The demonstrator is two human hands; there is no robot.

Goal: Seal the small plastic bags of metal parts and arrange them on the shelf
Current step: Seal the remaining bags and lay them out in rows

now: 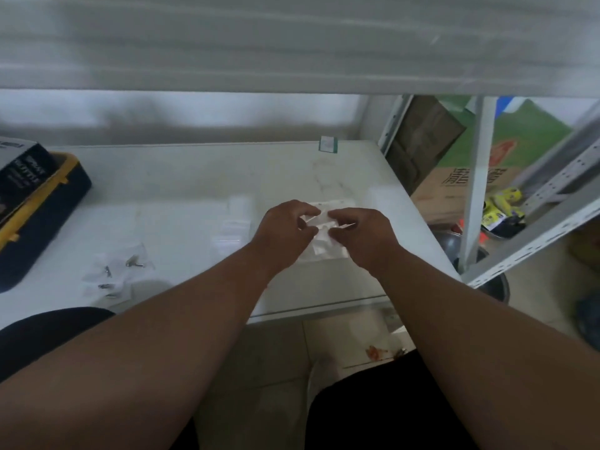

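Pinching plastic bag point(324, 235) — left hand point(285, 225), right hand point(363, 232) (shelf point(181, 183))

Small clear plastic bag point(319, 237): transparent, whitish sheen. Cluster of clear plastic bags with small metal parts point(112, 276): see-through, parts silver-grey. Flat white shelf surface point(181, 186): off-white, faint grey marbling. Long tool case point(39, 216): dark navy body, yellow trim and latches. Black cardboard box point(19, 170) on top: white lettering. Small square tag point(328, 144): green with white centre. Large cardboard carton point(454, 186): brown, green panel, red mark. Perforated metal rack upright point(532, 222): pale grey. Yellow packets point(501, 206): black print.
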